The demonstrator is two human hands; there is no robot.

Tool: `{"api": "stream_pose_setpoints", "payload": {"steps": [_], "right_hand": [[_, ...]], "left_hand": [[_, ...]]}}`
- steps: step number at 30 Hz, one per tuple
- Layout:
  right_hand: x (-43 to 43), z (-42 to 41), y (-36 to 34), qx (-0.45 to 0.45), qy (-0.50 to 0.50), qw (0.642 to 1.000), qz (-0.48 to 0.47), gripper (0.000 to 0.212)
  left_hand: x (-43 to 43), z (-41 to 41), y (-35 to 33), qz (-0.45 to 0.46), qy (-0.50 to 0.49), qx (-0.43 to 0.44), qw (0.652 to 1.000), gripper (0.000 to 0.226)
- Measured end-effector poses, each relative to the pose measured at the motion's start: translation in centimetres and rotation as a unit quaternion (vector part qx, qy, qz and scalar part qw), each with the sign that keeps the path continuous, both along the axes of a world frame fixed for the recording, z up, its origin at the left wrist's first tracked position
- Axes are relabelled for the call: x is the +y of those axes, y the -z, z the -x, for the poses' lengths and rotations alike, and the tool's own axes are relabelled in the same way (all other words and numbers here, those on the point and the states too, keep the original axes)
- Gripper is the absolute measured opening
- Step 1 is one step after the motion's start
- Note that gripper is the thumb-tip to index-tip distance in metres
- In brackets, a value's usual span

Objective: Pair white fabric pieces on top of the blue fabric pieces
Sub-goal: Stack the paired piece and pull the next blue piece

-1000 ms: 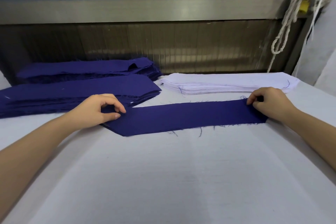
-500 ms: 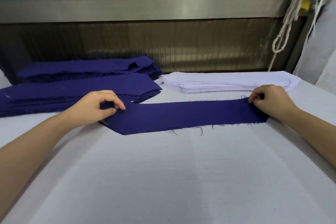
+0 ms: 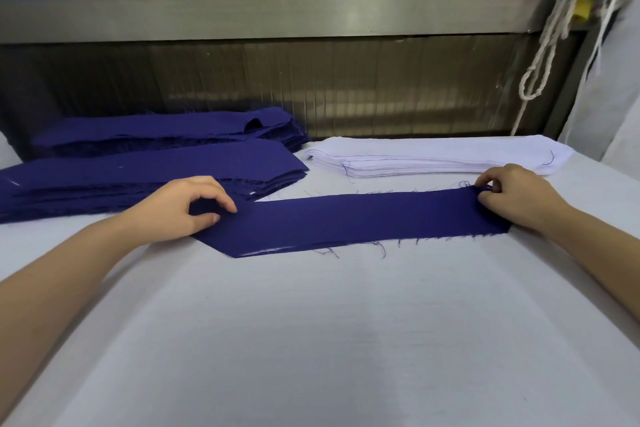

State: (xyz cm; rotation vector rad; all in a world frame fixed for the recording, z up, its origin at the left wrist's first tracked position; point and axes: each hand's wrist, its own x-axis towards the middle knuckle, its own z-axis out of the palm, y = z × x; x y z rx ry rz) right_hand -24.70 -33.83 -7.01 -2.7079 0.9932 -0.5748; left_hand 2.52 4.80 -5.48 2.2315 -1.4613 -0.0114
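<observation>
Blue fabric strip (image 3: 349, 220) is laid flat on the counter (image 3: 311, 340), pinched at its ends by left hand (image 3: 183, 208) and right hand (image 3: 512, 196) fingers; next, a sheet from the white stack (image 3: 433, 158) is likely needed on top.

matt woven blue strip (image 3: 349, 218) with frayed thready edges, soft white cloth stack (image 3: 433, 158), surface (image 3: 311, 340) covered in plain matt white cloth, dull brushed metal rail (image 3: 277, 15) behind, twisted whitish rope (image 3: 549, 42), kinda rough-looking
</observation>
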Motion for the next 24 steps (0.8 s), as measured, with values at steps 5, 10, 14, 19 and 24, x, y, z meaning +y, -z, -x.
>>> {"api": "stream_pose_setpoints", "payload": {"steps": [5, 10, 14, 19, 24], "right_hand": [[0.14, 0.06, -0.07, 0.023, 0.030, 0.999, 0.008, 0.025], [0.18, 0.11, -0.09, 0.074, 0.064, 0.995, 0.009, 0.022], [0.27, -0.01, -0.20, 0.066, 0.051, 0.996, -0.009, 0.005], [0.26, -0.27, 0.07, 0.001, -0.005, 1.000, -0.009, 0.006], [0.40, -0.36, 0.38, -0.072, -0.035, 0.997, -0.008, 0.008]], "left_hand": [[-0.02, -0.02, -0.14, 0.010, 0.000, 0.010, 1.000, 0.033], [-0.04, -0.07, -0.44, -0.028, -0.001, -0.035, 0.999, 0.031], [-0.13, -0.02, -0.60, -0.070, -0.007, -0.012, 0.997, 0.043], [-0.26, 0.07, -0.65, -0.081, -0.015, 0.034, 0.996, 0.056], [-0.36, 0.03, -0.89, -0.137, -0.043, 0.072, 0.987, 0.043]]}}
